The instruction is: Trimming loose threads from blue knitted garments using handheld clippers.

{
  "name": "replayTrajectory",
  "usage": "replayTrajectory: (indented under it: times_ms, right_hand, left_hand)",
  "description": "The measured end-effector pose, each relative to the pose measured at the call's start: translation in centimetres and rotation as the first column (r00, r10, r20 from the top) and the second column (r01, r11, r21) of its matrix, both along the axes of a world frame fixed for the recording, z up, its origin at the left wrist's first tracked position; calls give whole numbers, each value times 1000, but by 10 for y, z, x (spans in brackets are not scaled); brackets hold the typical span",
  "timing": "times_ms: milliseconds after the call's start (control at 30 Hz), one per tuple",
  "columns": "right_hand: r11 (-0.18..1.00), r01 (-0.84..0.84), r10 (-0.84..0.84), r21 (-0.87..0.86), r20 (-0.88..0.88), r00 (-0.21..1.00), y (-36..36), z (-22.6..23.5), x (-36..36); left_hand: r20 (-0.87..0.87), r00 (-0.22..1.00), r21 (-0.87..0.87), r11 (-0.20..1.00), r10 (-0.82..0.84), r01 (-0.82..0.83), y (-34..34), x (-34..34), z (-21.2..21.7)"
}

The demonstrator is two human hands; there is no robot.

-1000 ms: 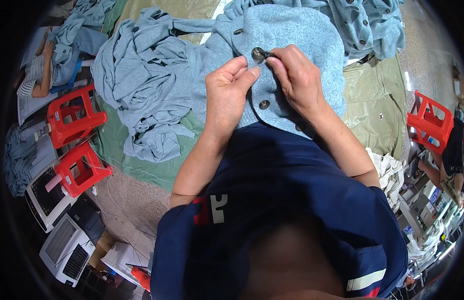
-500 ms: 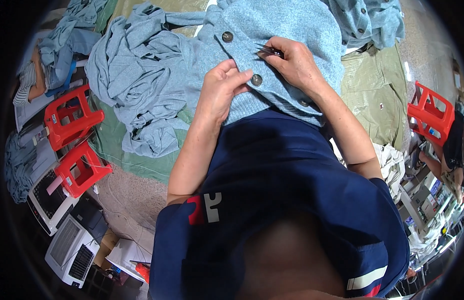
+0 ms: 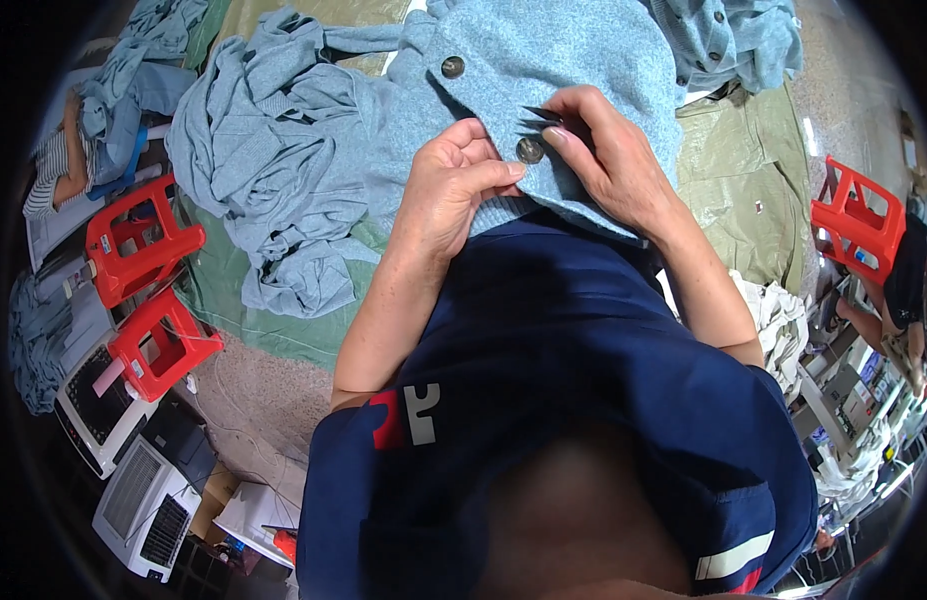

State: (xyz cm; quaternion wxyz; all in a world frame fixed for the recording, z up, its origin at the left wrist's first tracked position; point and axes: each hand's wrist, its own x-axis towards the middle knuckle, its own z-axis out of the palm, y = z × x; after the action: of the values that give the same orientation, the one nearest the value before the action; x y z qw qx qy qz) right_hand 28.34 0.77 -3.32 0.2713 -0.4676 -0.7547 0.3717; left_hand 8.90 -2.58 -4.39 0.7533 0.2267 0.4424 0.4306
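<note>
We have the left forearm (image 3: 391, 305) and right forearm (image 3: 721, 285) bare, both angling up and inward. Left hand (image 3: 445, 190): thumb (image 3: 496, 179) and bent fingers (image 3: 465, 138) drawn together in a pinch, thumb pointing right. Right hand (image 3: 623, 168) slightly higher, fingers curled, thumb pointing up-left. We mark the hands as near each other, not touching.

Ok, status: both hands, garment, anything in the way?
Left hand holding blue knit garment beside dark button. Right hand holding dark pointed tool. Button in plain view, nothing blocking.
</note>
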Motion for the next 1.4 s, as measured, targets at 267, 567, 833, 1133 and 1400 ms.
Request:
replayTrajectory:
  times_ms: [267,567,833,1133,1400]
  right_hand:
    - [996,14,-14,-86,-4,1000,-20,-2,41]
    - [958,31,-43,-284,-36,998,-45,-7,50]
    - [957,90,-134,-277,-146,980,-56,-18,54]
    - [925,-2,-97,-380,-240,966,-83,-17,59]
    - [851,17,-265,-524,-402,876,-86,-23,69]
  left_hand:
    - [22,993,-24,993,114,-113,8,-9,-14]
    - [-137,981,-124,985,-134,117,-22,16,-12]
    - [-34,932,-160,923,-360,350,-25,29,-7]
    - [55,946,-194,926,-319,323,-26,43,-10]
    - [-64,962,-173,953,-264,250,-25,45,-18]
